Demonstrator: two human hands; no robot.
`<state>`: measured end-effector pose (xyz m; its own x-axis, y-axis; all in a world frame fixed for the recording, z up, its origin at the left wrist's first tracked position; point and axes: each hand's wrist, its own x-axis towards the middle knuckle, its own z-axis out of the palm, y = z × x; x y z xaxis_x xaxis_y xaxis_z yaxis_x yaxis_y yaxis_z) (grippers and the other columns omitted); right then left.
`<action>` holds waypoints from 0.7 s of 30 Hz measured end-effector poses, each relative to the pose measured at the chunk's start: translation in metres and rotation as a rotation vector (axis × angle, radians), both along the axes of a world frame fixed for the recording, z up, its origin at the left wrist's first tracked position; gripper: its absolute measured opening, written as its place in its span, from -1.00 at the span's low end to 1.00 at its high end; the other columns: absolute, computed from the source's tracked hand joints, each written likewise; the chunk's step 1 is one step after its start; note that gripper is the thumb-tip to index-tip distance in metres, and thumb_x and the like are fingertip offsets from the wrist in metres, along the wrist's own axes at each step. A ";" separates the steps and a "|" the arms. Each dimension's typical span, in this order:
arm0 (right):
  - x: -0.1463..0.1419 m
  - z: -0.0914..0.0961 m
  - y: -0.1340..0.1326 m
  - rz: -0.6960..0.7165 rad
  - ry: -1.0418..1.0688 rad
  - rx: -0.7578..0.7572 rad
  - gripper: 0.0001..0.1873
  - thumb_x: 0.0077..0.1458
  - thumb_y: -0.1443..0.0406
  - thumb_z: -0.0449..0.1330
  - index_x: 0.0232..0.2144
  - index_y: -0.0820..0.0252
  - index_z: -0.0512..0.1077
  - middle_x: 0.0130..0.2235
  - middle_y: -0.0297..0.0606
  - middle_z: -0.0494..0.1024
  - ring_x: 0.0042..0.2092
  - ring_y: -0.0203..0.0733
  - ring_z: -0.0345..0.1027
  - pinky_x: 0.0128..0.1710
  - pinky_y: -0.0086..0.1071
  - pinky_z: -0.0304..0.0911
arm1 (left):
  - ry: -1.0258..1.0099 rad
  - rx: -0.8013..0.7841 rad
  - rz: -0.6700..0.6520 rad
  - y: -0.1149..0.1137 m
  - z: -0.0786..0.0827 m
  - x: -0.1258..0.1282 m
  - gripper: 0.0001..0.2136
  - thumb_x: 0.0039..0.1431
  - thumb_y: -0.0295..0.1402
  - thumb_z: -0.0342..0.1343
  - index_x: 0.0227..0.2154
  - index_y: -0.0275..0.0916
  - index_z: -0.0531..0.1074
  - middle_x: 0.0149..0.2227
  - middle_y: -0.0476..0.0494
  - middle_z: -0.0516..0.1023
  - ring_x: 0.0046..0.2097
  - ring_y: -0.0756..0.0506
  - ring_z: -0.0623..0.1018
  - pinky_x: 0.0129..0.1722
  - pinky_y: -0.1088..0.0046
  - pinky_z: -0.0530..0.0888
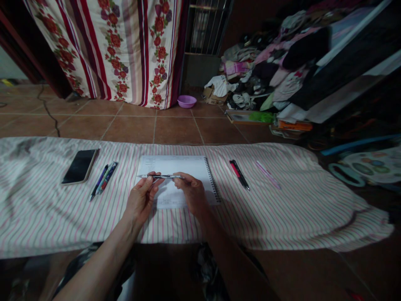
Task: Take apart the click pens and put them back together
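Observation:
Both my hands hold one slim pen (168, 176) level above an open spiral notebook (184, 196). My left hand (142, 196) pinches the pen near its pointed metal-looking end, thumb on top. At the opposite end, the fingers of my right hand (191, 190) are closed round the barrel. The notebook page is mostly white, with faint print along its edges and its coil on the right side. Left of it lie several pens (104, 182) side by side. To its right are a red and black pen (239, 174) and a pale pink pen (268, 174).
A dark-screened phone (80, 166) lies at the left on the striped cloth (291, 209). Beyond the cloth is a tiled floor (131, 123) with a purple basin (187, 101), a floral curtain (131, 50) and a heap of clothes (266, 67) at the right.

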<state>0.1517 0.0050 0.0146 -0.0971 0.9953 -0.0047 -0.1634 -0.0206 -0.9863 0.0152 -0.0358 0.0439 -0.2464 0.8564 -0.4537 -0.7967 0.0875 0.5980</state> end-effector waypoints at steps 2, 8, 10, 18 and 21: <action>0.000 -0.001 0.000 0.003 0.013 0.002 -0.81 -0.17 0.25 0.25 -0.41 0.15 0.54 -0.60 -0.41 0.37 -0.50 -0.34 0.20 -0.46 -0.42 0.14 | 0.015 0.003 -0.005 0.000 0.000 0.000 -0.89 0.10 -0.60 0.05 -0.37 -0.34 0.45 -0.30 -0.15 0.56 -0.31 -0.04 0.59 -0.61 0.73 0.49; -0.002 -0.008 0.000 0.091 0.062 -0.037 -0.76 -0.16 0.24 0.26 -0.34 0.15 0.52 -0.50 -0.36 0.48 -0.47 -0.34 0.25 -0.40 -0.42 0.20 | 0.046 0.007 0.027 0.002 -0.003 -0.001 -0.87 0.13 -0.59 0.00 -0.40 -0.37 0.45 -0.38 -0.14 0.56 -0.39 -0.01 0.59 -0.60 0.72 0.48; -0.002 -0.009 -0.001 0.139 0.069 -0.039 -0.72 -0.15 0.23 0.26 -0.29 0.15 0.51 -0.45 -0.33 0.52 -0.44 -0.33 0.29 -0.37 -0.40 0.23 | 0.041 -0.009 0.046 0.003 -0.002 -0.003 -0.86 0.13 -0.60 0.00 -0.42 -0.37 0.45 -0.42 -0.12 0.56 -0.44 0.02 0.57 -0.59 0.73 0.48; -0.001 0.000 -0.005 0.263 0.180 -0.047 -0.60 -0.15 0.25 0.27 -0.17 0.12 0.45 -0.33 -0.26 0.58 -0.35 -0.26 0.39 -0.34 -0.36 0.28 | -0.023 -0.035 0.093 0.006 -0.005 -0.010 -0.84 0.15 -0.59 -0.02 -0.44 -0.36 0.45 -0.49 -0.07 0.54 -0.48 0.07 0.55 -0.56 0.74 0.48; -0.001 0.001 -0.005 0.273 0.204 -0.046 -0.66 -0.12 0.23 0.26 -0.20 0.13 0.47 -0.33 -0.26 0.58 -0.36 -0.26 0.40 -0.34 -0.35 0.27 | -0.013 -0.018 0.084 0.006 -0.006 -0.011 -0.82 0.17 -0.59 -0.04 -0.45 -0.36 0.45 -0.49 -0.07 0.53 -0.49 0.08 0.54 -0.54 0.74 0.48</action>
<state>0.1506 -0.0002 0.0161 -0.3631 0.9317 -0.0024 -0.3398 -0.1348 -0.9308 0.0044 -0.0299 0.0378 -0.3108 0.8245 -0.4729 -0.8096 0.0311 0.5862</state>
